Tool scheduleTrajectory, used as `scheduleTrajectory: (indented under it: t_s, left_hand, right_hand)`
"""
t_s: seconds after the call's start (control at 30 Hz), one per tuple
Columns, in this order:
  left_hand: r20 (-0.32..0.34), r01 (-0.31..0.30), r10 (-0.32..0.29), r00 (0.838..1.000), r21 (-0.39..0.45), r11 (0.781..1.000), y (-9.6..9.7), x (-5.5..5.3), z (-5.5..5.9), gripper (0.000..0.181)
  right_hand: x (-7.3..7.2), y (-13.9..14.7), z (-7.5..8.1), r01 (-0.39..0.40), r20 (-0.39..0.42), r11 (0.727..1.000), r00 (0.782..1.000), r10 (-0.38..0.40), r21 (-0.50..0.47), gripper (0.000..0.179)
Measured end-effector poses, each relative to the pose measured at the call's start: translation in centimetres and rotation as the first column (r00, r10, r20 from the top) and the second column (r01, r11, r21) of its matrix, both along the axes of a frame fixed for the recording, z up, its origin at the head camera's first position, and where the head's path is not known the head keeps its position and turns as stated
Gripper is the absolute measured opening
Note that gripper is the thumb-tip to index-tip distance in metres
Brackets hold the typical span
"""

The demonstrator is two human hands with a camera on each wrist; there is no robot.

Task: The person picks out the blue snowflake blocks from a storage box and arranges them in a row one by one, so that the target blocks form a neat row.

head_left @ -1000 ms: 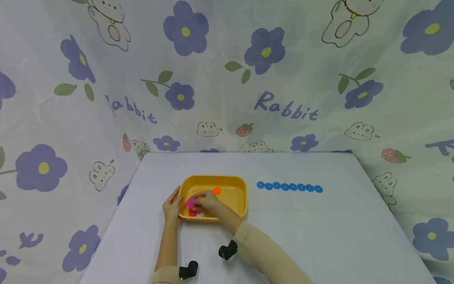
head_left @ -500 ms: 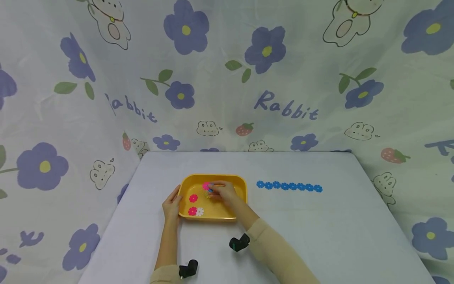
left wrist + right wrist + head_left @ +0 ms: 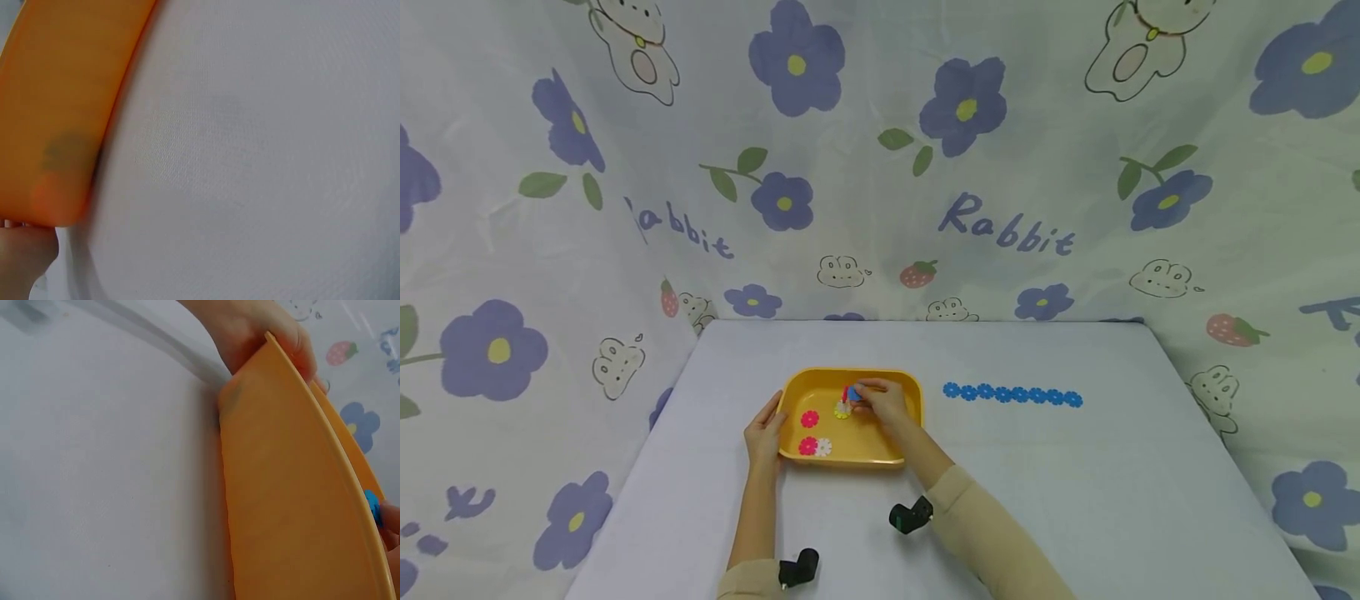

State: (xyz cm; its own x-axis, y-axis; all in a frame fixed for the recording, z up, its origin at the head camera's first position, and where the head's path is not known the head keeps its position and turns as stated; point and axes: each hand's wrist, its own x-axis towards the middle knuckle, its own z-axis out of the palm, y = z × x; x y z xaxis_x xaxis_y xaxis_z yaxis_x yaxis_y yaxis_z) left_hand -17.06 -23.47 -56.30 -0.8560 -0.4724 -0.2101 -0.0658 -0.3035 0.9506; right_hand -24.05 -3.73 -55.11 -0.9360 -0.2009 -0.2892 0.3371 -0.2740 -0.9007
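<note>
My left hand (image 3: pixel 765 433) grips the left wall of a yellow tray (image 3: pixel 850 457); the right wrist view shows that hand (image 3: pixel 262 337) at the tray's corner. Over the tray, my right hand (image 3: pixel 883 402) pinches a blue flower-shaped piece (image 3: pixel 854 393). A red-pink edge shows beside this piece; whether the two are joined I cannot tell. Just below the fingertips is a white and yellow flower-shaped piece (image 3: pixel 842 409). Farther left on the tray floor lies a pink flower piece (image 3: pixel 809 419). Near the front wall, another pink one (image 3: pixel 807 447) touches a white one (image 3: pixel 823 447).
Right of the tray, a row of several blue flower pieces (image 3: pixel 1012 395) lies linked end to end on the white tabletop (image 3: pixel 1120 500). A patterned cloth (image 3: pixel 880 192) hangs behind the table and at its sides.
My right hand has moved from the tray's left part rightward, toward its middle. The pink piece at its fingertips has turned, and the blue one shows more. My left hand stays put.
</note>
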Motion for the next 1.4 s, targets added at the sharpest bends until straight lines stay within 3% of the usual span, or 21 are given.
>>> scheduleTrajectory:
  t_s: [0.23, 0.47, 0.67, 0.9, 1.13, 1.4]
  left_hand:
    - [0.001, 0.005, -0.005, 1.0, -0.004, 1.0, 0.1, 0.0, 0.2, 0.045]
    - [0.015, 0.002, -0.002, 1.0, -0.008, 1.0, 0.1, 0.0, 0.1, 0.045]
    - [0.019, 0.007, -0.007, 1.0, -0.013, 1.0, 0.0, -0.1, 0.0, 0.044]
    - [0.012, 0.017, -0.017, 1.0, -0.006, 1.0, 0.1, 0.1, 0.1, 0.045]
    - [0.011, 0.021, -0.021, 1.0, 0.002, 1.0, 0.0, 0.2, 0.0, 0.045]
    - [0.015, 0.032, -0.032, 0.999, 0.021, 0.999, 0.0, 0.2, 0.0, 0.046]
  right_hand:
    - [0.0, 0.2, 0.3, -0.03, 0.023, 1.0, 0.999, 0.03, 0.002, 0.029]
    - [0.3, 1.0, 0.6, -0.065, -0.024, 0.996, 0.997, 0.067, 0.056, 0.03]
    - [0.8, 2.4, 1.9, -0.059, -0.033, 0.994, 0.998, 0.062, 0.093, 0.028]
    - [1.0, 4.7, 3.5, -0.03, -0.108, 0.994, 0.993, 0.042, 0.104, 0.026]
    - [1.1, 7.7, 3.8, 0.029, -0.171, 0.995, 0.985, -0.012, 0.092, 0.026]
    - [1.2, 12.4, 4.1, 0.083, -0.16, 0.989, 0.985, -0.063, 0.123, 0.028]
